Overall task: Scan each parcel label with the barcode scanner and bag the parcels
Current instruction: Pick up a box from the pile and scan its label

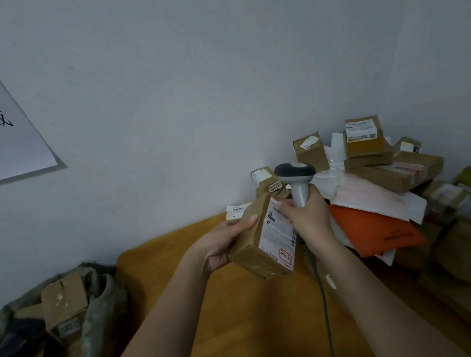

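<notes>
My left hand (227, 241) grips a brown cardboard parcel (253, 246) above the table, thumb over its upper face. Its white shipping label (279, 232) faces right and bears a red-framed mark near the bottom. My right hand (308, 218) holds the grey barcode scanner (296, 178) by its handle, head up, right beside the label's top. The scanner's cable (323, 297) hangs down past my right forearm. A grey-green sack (104, 302) with several brown boxes inside stands at the lower left.
The yellow-orange table (238, 330) fills the lower middle. A pile of parcels rises at the right against the wall: brown boxes (364, 142), white mailers (367, 195) and an orange mailer (375, 230). A paper sign (7, 123) hangs on the wall at left.
</notes>
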Demonstrator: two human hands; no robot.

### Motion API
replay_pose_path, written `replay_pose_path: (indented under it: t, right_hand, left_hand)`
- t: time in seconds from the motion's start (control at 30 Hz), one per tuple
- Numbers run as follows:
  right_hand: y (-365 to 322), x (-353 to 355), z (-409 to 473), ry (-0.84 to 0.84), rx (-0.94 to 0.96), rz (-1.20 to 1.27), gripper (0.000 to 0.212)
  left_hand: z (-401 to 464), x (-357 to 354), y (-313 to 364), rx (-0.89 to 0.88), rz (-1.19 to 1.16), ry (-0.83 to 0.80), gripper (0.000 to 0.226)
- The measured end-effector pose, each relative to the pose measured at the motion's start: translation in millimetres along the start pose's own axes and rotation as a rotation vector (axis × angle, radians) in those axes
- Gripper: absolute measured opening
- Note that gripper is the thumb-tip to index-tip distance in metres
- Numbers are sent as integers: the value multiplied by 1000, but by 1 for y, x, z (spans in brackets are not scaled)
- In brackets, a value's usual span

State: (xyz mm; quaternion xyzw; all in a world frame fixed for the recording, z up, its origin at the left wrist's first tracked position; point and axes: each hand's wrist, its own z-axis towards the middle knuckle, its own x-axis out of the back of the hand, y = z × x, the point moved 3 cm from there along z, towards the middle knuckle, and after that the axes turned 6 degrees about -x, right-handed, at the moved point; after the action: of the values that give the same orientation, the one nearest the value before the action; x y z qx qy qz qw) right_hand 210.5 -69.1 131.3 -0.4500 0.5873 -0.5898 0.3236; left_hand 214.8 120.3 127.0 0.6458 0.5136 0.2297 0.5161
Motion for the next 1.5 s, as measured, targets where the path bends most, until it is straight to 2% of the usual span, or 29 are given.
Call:
replay_pose_path:
  t: [0.13,0.27,0.4,0.47,0.57,0.67,0.77,0.87,1.17,1.5]
  right_hand:
    - [6,-6,-6,61,85,-195,32]
    - [12,-5,-8,61,89,-225,33]
    - [18,-8,-8,32,48,-259,34]
    - [18,-9,-8,20,18,-268,39]
    - [12,-6,-5,29,-25,-245,43]
    - [-3,0,-3,28,-62,-177,42]
    - [-24,8,-9,-72,-114,-38,24]
    - [-42,10,-18,-192,-151,49,21]
    - [-89,17,-49,-471,-52,3,32]
    - [-105,25,-66,-515,-8,-39,34]
  left_hand:
    - [4,-9,-14,50,108,-53,108]
    - [8,-11,-17,129,264,-31,117]
    - [6,-20,-13,169,328,-21,85]
    - [4,-19,-13,175,316,10,76]
    - [1,-10,-13,151,236,101,71]
    - [-3,9,-16,92,144,276,55]
    - [-3,32,-22,58,11,427,61]
    - [-3,44,-24,29,-76,503,73]
    - [0,61,-24,-54,-281,609,48]
    - [1,71,-27,-100,-285,626,48]
